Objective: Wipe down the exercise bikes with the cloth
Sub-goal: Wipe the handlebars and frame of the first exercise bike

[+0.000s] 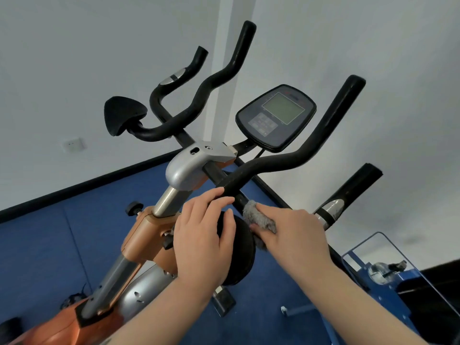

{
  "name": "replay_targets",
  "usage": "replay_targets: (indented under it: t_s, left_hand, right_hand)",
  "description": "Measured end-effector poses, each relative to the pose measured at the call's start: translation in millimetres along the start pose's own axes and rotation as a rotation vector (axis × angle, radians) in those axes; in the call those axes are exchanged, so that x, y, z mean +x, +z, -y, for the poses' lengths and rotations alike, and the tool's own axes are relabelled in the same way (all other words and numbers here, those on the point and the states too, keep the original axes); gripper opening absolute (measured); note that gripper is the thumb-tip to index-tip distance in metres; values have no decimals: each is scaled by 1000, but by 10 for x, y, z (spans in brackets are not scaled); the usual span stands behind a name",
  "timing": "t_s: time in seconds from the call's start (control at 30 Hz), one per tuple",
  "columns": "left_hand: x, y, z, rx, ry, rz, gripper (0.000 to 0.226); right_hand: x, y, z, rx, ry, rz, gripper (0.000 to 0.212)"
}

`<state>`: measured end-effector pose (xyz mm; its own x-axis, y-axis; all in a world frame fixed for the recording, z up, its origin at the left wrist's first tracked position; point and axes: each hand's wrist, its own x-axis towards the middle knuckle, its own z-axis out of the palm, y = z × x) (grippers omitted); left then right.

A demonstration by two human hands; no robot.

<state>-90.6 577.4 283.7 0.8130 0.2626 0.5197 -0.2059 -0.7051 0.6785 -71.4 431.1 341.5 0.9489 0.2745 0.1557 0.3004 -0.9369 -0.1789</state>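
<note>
From the head view we have the exercise bike (159, 215) tilted across the frame, its black handlebars (273, 163) spreading above a silver clamp. Our right hand (296, 232) is clenched on the grey cloth (258, 217), its grip pressing the bundle against the black bar just below the point where the right handlebar branches off. Our left hand (201, 235) holds nothing; its fingers curl over the end of that handlebar, touching it, seemingly to steady the frame.

Risks, as we judge them: the cloth is bunched small, so it may skate along the top of the round bar and leave the underside untouched. A long stroke upward could carry our knuckles into the console (276, 118) or snag the cable beneath it, and damp fabric on the screen would be unwelcome. The second black pad (236, 250) sits just beside both hands and could be knocked. The left-side arm pad (124, 114) and far grips look untouched, so much of the wiping probably remains.

The handlebars look like matte foam, likely to drag on the cloth. The room has white walls, a dark skirting line and a blue floor (37, 257). A blue metal frame (388, 275) stands at lower right.
</note>
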Motion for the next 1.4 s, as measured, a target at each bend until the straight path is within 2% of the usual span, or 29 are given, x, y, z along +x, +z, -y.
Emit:
replay_targets:
  t_s: [0.13, 0.2, 0.37, 0.57, 0.67, 0.77, 0.87, 0.93, 1.07, 1.2, 1.3, 1.4]
  left_hand:
    - [5, 16, 3, -12, 1, -25, 22]
    - [2, 22, 3, -14, -2, -35, 24]
    - [3, 10, -5, -25, -16, -35, 24]
    - [6, -66, -110, -78, -62, 14, 25]
    - [-67, -94, -253, -134, -96, 71, 27]
    - [-180, -82, -436, -135, -14, 196, 28]
    - [-199, -57, -616, -189, 94, 358, 30]
    - [-166, -36, -741, -227, 124, 412, 28]
    - [-157, 82, -980, -318, 95, 386, 27]
    - [-222, 304, -1058, -348, 22, 374, 28]
    - [-263, 467, -1024, -286, -21, 335, 27]
    - [-288, 610, -1032, -225, -51, 311, 25]
  right_hand:
    - [368, 24, 111, 74, 22, 48, 21]
    - [485, 39, 133, 131, 70, 77, 27]
    - [448, 63, 172, 183, 101, 14, 25]
    - [88, 27, 23, 4, 124, -40, 28]
    - [-164, 32, -111, -74, 24, -120, 7]
    - [-376, 92, -252, -2, -111, -267, 31]
    - [-478, 92, -551, -35, -314, -322, 28]
    - [-483, 59, -769, -56, -404, -335, 29]
    - [-405, -1, -1048, -49, -516, -366, 33]
    - [-305, -163, -1389, -67, -526, -376, 43]
    - [-152, -389, -1664, -144, -533, -397, 35]
    - [-1, -528, -1788, -246, -652, -392, 33]
